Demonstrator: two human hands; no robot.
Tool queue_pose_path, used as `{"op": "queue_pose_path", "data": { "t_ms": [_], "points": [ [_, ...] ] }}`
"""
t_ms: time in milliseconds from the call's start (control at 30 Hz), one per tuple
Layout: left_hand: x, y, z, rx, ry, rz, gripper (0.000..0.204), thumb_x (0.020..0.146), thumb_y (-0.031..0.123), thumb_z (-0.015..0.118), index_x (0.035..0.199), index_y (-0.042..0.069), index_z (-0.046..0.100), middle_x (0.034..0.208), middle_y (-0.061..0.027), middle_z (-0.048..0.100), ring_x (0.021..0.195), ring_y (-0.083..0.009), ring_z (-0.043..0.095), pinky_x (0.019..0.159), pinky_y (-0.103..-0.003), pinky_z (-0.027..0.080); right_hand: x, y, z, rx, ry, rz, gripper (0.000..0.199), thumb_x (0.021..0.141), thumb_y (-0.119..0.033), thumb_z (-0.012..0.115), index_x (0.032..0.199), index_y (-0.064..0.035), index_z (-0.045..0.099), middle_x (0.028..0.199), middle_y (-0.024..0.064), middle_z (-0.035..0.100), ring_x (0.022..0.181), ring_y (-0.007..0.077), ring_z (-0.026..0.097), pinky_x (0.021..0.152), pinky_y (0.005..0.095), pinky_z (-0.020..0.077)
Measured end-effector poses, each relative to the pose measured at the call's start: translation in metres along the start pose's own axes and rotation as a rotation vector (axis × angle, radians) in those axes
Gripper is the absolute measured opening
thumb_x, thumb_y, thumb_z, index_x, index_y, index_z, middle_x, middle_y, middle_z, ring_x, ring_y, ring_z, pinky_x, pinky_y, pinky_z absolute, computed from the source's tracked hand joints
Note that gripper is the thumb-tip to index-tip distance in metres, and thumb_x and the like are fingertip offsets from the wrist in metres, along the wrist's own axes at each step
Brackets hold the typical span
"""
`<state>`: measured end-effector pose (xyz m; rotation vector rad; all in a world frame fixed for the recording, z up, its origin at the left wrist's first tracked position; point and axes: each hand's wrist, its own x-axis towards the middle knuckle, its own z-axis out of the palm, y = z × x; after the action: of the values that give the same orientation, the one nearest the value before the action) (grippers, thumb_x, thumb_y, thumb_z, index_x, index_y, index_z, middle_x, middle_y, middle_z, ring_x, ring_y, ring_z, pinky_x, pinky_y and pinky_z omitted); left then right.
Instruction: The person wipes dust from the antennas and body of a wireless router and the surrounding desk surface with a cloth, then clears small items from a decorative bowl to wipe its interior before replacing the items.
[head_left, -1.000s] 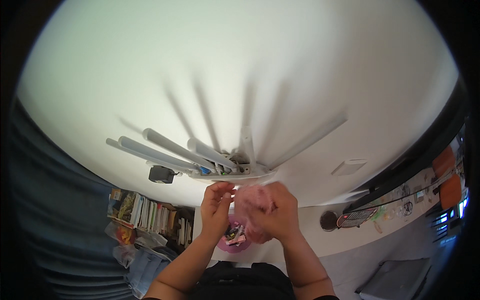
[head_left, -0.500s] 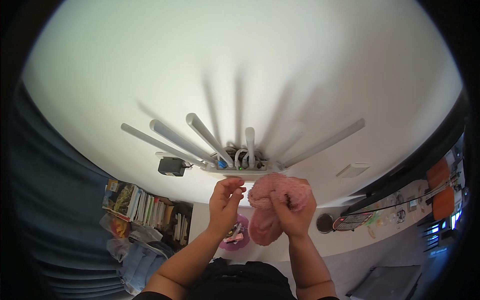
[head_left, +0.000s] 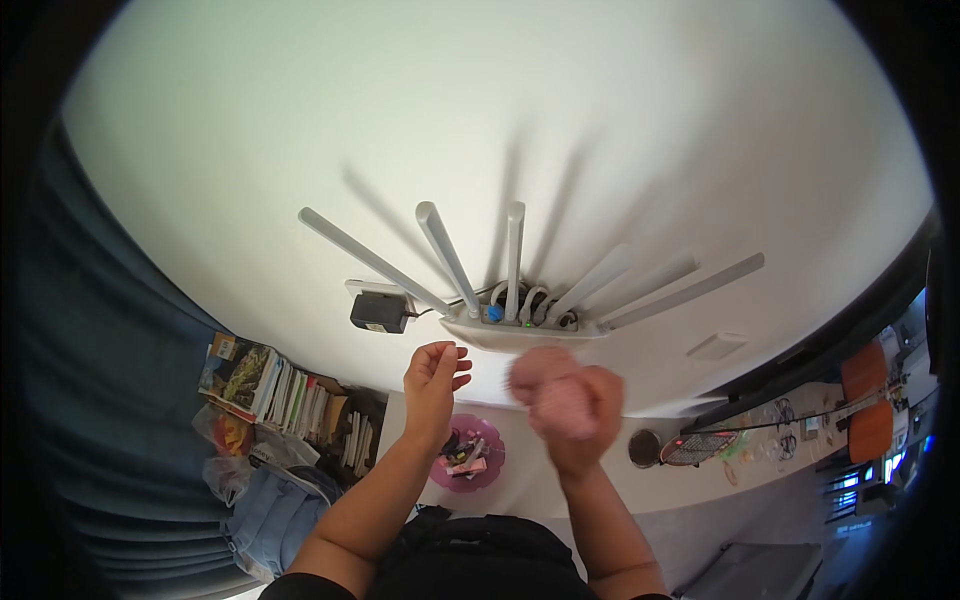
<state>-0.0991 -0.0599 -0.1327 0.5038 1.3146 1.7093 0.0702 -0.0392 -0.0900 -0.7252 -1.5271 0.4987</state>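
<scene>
A fuzzy pink cloth (head_left: 562, 398) is bunched in my right hand (head_left: 592, 425), whose fingers wrap around it; motion blurs its edges. Both are just below the right part of a white router (head_left: 525, 328) on the wall, apart from it as far as I can see. Several long light-grey antennas (head_left: 447, 258) fan out from the router, and cables crowd its top. My left hand (head_left: 434, 385) is raised below the router's left end, fingers loosely curled and apart, with nothing visible in it.
A black power adapter (head_left: 379, 312) is plugged in left of the router. Below on the white table (head_left: 540, 490) sits a pink scalloped dish (head_left: 478, 480) of small items. Books (head_left: 290, 390), plastic bags and a blue-grey backpack (head_left: 275, 515) lie left. A dark round container (head_left: 645, 447) stands right.
The pink cloth, which hung partly down, is now gathered into a smaller bundle in my right hand. My left hand has shifted slightly left and up. The view has turned a little.
</scene>
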Motion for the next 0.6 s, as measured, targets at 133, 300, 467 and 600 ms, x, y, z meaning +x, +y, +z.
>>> {"op": "queue_pose_path", "data": {
  "t_ms": [133,300,467,600],
  "points": [
    [-0.002,-0.001,-0.007,-0.090,-0.063,0.046,0.022,0.094,0.021,0.055,0.105,0.002,0.052,0.098,-0.0069,0.061,0.085,-0.0129,0.059,0.073,-0.026,0.050,0.007,-0.017,0.044,-0.200,-0.077,-0.168,0.051,0.064,-0.009,0.073,0.113,-0.0081,0.058,0.097,0.0140,0.058,0.083,0.0298,0.060,0.070,0.0360,0.0514],
    [-0.004,0.007,-0.018,-0.088,-0.078,0.065,0.022,0.095,0.021,0.054,0.104,0.002,0.053,0.095,-0.0055,0.060,0.083,-0.0117,0.059,0.073,-0.026,0.050,0.015,-0.032,0.062,-0.205,-0.318,0.159,0.042,0.066,-0.008,0.070,0.106,-0.0131,0.062,0.095,0.0082,0.059,0.085,0.0310,0.060,0.071,0.0375,0.0508],
    [-0.005,0.014,-0.027,-0.111,-0.057,-0.003,0.022,0.095,0.021,0.054,0.104,0.002,0.053,0.095,-0.0046,0.060,0.085,-0.0110,0.059,0.074,-0.026,0.050,0.020,-0.030,0.075,-0.274,-0.237,0.210,0.035,0.069,-0.014,0.070,0.103,-0.0130,0.063,0.093,0.0092,0.059,0.086,0.0308,0.060,0.073,0.0388,0.0500],
    [-0.003,0.012,-0.034,-0.140,-0.078,0.035,0.023,0.095,0.022,0.053,0.105,0.002,0.054,0.094,-0.0056,0.060,0.086,-0.0130,0.059,0.075,-0.027,0.050,0.023,-0.045,0.084,-0.313,-0.310,0.230,0.033,0.072,-0.019,0.069,0.103,-0.0130,0.062,0.093,0.0094,0.059,0.087,0.0313,0.060,0.074,0.0405,0.0493]
  ]
}}
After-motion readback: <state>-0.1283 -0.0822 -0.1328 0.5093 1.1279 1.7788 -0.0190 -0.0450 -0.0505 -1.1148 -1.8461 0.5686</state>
